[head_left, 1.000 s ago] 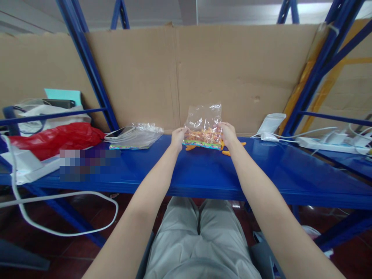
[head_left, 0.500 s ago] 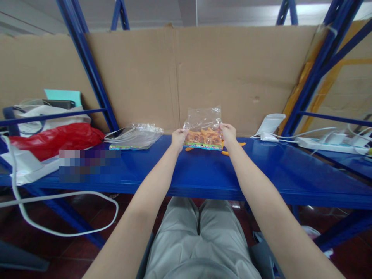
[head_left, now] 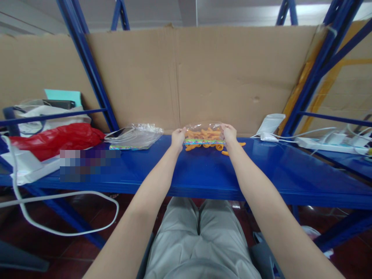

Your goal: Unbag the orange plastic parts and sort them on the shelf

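Note:
Stretched between my hands is a clear plastic bag [head_left: 203,127] with a colourful printed strip [head_left: 202,142] along its near edge. My left hand [head_left: 178,137] pinches its left side, and my right hand [head_left: 228,132] pinches its right side; both are closed. Several orange curved pieces [head_left: 206,134] show through the clear film, and more poke out below the strip onto the blue shelf [head_left: 200,166]. One loose orange piece [head_left: 225,153] lies beside my right wrist. What the orange pieces are, I cannot tell.
A stack of clear bags [head_left: 136,137] lies to the left. Further left are a red plastic bag [head_left: 58,139] and a white cable [head_left: 87,233]. On the right sit a white packet [head_left: 271,123] and a power strip [head_left: 328,144]. Cardboard [head_left: 232,73] stands behind the shelf.
The bag's clear upper part has come down and looks shorter, while the printed strip has risen slightly. More orange pieces now show below the strip. Both hands keep their hold, nearly in place.

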Tool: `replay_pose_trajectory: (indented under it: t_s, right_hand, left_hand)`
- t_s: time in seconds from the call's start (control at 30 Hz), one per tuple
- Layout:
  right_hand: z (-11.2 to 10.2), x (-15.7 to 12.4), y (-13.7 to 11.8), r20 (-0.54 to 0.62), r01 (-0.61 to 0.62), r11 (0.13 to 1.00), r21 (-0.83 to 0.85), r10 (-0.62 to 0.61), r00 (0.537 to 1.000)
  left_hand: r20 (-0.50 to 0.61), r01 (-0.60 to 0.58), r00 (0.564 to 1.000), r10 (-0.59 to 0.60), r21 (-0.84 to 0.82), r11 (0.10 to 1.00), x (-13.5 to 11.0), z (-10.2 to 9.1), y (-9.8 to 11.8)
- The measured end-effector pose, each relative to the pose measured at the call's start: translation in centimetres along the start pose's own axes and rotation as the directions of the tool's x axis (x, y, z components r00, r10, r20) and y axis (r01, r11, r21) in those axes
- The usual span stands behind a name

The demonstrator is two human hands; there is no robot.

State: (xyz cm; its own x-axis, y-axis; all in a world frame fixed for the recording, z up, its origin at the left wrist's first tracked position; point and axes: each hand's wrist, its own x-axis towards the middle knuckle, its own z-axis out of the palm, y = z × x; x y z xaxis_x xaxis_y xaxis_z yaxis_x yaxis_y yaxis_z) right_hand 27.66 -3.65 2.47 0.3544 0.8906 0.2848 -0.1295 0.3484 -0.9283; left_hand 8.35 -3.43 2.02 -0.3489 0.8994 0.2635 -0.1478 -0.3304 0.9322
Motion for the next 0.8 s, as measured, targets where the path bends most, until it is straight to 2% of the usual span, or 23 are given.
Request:
replay_pose_trajectory:
  t_s: [0.2, 0.37, 0.5, 0.57, 0.7, 0.8]
  right_hand:
    - [0.3, -0.8, -0.9, -0.057, -0.083, 0.990, 0.112, 0.089, 0.994]
    - [0.3, -0.9, -1.0, -0.054, -0.072, 0.987, 0.142, 0.080, 0.995]
    - [0.6, -0.9, -1.3, -0.144, -0.042, 0.989, 0.141, 0.062, 0.988]
    - [0.8, -1.2, -1.7, -0.187, -0.067, 0.987, 0.147, 0.094, 0.978]
    - [1.0, -1.6, -2.4, -0.174, -0.147, 0.970, 0.192, 0.181, 0.968]
    - [0.7, -1.3, -2.2, -0.151, -0.199, 0.953, 0.229, 0.237, 0.960]
  left_hand:
    - [-0.035, -0.034, 0.999, 0.033, -0.007, 0.999, 0.1, -0.1, 0.0]
    - [-0.039, -0.024, 0.999, 0.023, -0.045, 0.999, -0.1, -0.1, 0.4]
    - [-0.037, -0.035, 0.999, 0.036, 0.026, 0.999, -0.1, -0.1, 0.3]
    - [-0.018, -0.053, 0.998, 0.054, 0.061, 0.997, 0.1, -0.1, 0.0]
    - [0.029, -0.175, 0.985, 0.172, 0.172, 0.969, 0.9, -0.4, -1.1]
    - [0.096, -0.319, 0.948, 0.304, 0.264, 0.910, 1.4, -0.7, -1.9]
